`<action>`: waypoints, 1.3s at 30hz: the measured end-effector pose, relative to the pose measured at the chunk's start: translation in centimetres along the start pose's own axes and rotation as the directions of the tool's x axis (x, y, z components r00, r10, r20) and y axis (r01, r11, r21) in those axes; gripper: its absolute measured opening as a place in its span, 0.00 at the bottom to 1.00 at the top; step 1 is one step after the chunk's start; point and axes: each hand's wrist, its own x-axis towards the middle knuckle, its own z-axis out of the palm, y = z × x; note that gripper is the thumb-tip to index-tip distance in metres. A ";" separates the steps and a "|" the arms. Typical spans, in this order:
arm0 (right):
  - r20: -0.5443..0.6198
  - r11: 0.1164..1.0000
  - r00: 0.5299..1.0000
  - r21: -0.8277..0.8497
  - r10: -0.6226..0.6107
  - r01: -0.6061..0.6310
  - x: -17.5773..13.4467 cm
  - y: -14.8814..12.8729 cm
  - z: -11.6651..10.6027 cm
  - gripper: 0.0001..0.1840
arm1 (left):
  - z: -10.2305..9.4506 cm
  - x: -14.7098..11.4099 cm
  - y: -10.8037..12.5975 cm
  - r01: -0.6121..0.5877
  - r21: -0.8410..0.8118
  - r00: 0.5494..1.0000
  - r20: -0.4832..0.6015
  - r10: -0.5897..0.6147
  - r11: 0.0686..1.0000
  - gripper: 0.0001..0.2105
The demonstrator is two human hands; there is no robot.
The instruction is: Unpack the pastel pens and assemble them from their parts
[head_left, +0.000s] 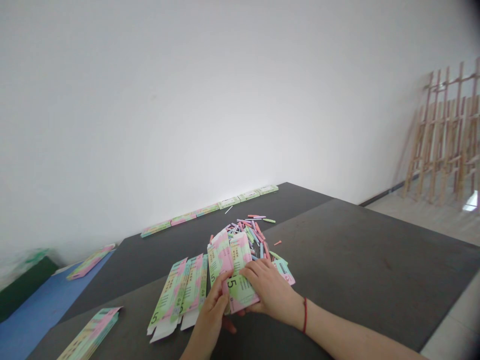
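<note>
My right hand (272,290), with a red cord around its wrist, is closed over the right side of a pink-and-green cardboard box (242,247) marked with a 5. Against the box's left edge, my left hand (213,307) is closed with the thumb on top. A second similar carton (218,252) lies just left, its lower part close to my left fingers; whether they touch it I cannot tell. Further left lie two stacks of flattened cartons (168,295) with white flaps. Behind my hands is a pile of pastel-coloured pens (258,232).
Several filled-looking boxes (228,202) form a row along the wall. More flat cartons (90,335) lie at the near left corner of the dark table (356,260). A pink-green carton (90,262) rests on a blue surface. Wooden frames (446,135) lean at the right.
</note>
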 end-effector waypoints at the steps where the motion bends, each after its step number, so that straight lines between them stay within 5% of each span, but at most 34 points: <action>1: -0.002 1.000 1.000 -0.003 0.000 0.000 0.0 0.0 0.0 0.34 | -0.1 0.0 0.1 0.012 -0.014 1.000 0.004 -0.012 1.000 0.23; 13: 0.013 0.999 1.000 -0.044 -0.002 0.002 0.1 0.1 0.3 0.35 | -0.4 0.2 -0.1 0.037 0.053 0.999 0.018 -0.038 0.998 0.26; 21: 0.053 0.999 0.999 -0.041 0.002 0.000 0.0 -0.2 0.8 0.38 | -0.3 0.4 -1.7 -0.187 0.127 0.971 -0.126 0.203 0.974 0.23; 30: 0.059 0.999 0.998 0.025 0.037 -0.039 -0.2 -1.0 1.1 0.42 | -0.7 0.8 -2.5 -0.234 -0.245 0.970 0.008 0.243 0.941 0.28; 33: 0.065 0.999 0.997 0.026 0.033 -0.034 -0.2 -1.2 1.1 0.44 | -1.5 2.5 -4.6 -0.302 -0.145 0.948 0.058 0.313 0.942 0.32; 39: 0.093 0.999 0.995 -0.010 0.034 -0.033 -0.2 -1.2 1.4 0.45 | -0.6 3.9 -5.4 -0.295 -0.043 0.937 -0.210 0.280 0.954 0.40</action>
